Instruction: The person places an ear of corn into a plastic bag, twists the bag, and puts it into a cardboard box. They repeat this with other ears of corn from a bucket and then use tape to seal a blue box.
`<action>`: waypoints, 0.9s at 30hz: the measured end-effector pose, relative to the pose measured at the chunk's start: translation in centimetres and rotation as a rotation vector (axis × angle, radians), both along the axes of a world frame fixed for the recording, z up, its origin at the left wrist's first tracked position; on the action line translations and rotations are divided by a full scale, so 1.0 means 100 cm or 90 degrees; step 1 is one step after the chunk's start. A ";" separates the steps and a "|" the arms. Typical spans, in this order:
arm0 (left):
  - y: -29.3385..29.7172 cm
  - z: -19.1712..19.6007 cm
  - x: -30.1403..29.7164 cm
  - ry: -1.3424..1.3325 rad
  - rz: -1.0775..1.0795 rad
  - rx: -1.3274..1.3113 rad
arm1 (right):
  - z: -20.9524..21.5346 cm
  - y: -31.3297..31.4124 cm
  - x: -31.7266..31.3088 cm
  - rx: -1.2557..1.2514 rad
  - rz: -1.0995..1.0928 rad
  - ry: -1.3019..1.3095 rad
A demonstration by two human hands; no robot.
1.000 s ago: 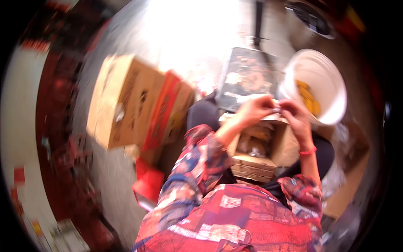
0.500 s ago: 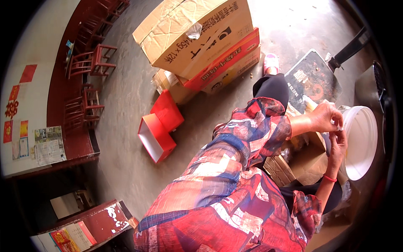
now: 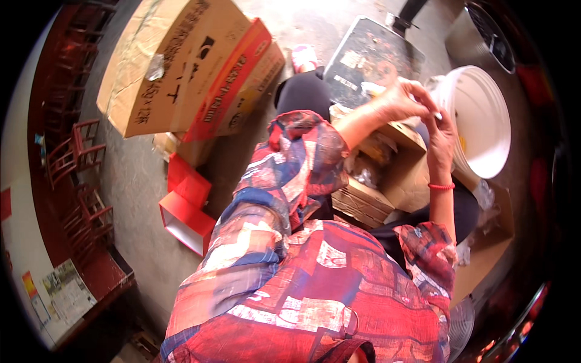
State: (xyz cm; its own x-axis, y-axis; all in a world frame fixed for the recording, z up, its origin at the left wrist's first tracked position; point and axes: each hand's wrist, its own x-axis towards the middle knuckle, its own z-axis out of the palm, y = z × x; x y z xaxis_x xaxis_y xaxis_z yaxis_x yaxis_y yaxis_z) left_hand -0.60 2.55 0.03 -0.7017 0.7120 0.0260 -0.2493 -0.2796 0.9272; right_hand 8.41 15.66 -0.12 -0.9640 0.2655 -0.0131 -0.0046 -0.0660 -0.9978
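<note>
Left grip, right grip pinching white bit, carton below, bucket beside

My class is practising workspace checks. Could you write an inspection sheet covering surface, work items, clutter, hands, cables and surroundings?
Surface: grey floor.
Work items: small white piece; open cardboard box between the legs; white bucket to its right, something yellow inside.
Clutter: stacked cartons at left; open red box nearer.
Hands: left hand and right hand meet at the white piece; which grips it is unclear.
Cables: nothing seen.
Surroundings: dark red chairs at far left.
</note>
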 end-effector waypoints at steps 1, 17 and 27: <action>0.000 0.004 -0.003 0.038 -0.001 -0.029 | -0.001 0.003 0.000 -0.003 -0.015 0.012; 0.002 -0.029 -0.009 0.579 0.077 -0.272 | 0.011 0.013 -0.004 0.114 0.015 0.056; 0.005 -0.017 0.002 0.121 -0.069 -0.196 | 0.026 0.012 -0.001 -0.010 -0.014 0.078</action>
